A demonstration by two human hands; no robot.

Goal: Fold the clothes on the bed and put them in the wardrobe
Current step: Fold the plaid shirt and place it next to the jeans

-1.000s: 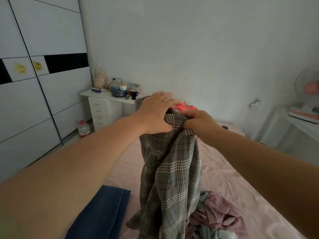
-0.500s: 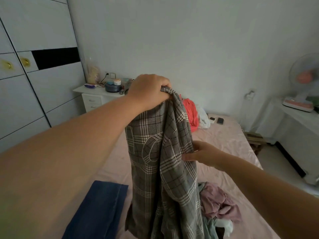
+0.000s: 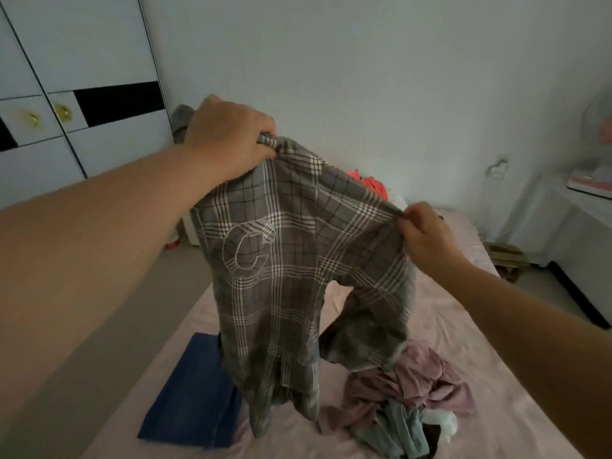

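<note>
The plaid shirt (image 3: 291, 276) hangs in the air above the bed (image 3: 463, 342), its long axis running straight down from its top edge. The left hand (image 3: 228, 140) has its grip closed on the higher end of that edge; the right hand (image 3: 427, 236) pinches the lower end, so the edge slopes down to the right. The hem dangles beside the folded blue garment (image 3: 195, 392) and left of the unfolded pile (image 3: 407, 392). Judgement: laying the shirt flat requires levelling both grips, and the right hand is nearer the mattress.
</note>
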